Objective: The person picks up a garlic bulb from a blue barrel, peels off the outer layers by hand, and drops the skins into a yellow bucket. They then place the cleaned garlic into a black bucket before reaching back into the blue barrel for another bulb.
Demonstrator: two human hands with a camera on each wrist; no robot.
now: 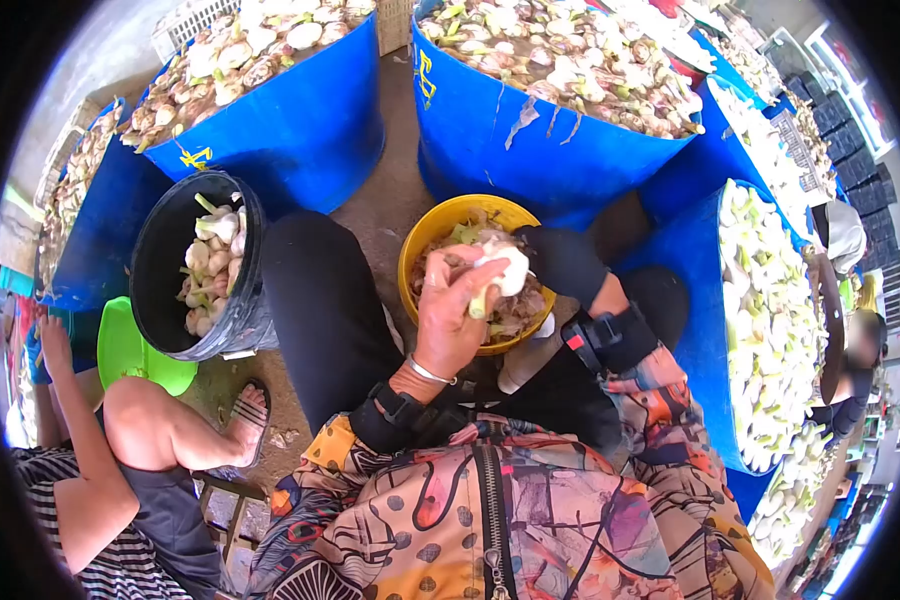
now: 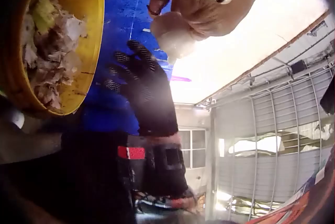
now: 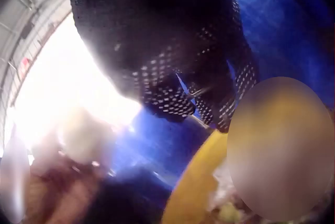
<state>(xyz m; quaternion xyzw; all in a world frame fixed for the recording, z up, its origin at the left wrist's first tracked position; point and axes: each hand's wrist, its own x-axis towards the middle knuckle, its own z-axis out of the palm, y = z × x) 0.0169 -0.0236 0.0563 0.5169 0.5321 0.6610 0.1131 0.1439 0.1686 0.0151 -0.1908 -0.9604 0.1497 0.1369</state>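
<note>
My bare left hand [image 1: 448,318] holds a white garlic bulb [image 1: 508,268] with a short green stem, over the yellow bucket [image 1: 407,262]. Papery garlic peelings [image 2: 60,59] lie inside that bucket. In the left wrist view the bulb is pale and blurred below the fingers. My right hand [image 2: 144,90] wears a black glove with white dots, its fingers spread and loosely bent beside the bulb, with nothing plainly held. From the head view it hangs at the bucket's right rim, partly hidden behind the bulb.
Large blue tubs [image 1: 560,165] full of garlic stand ahead and on both sides. A black bucket [image 1: 150,275] of bulbs is by my left knee. Left of me a person in a striped top [image 1: 120,555] sits near a bright green basin [image 1: 135,350].
</note>
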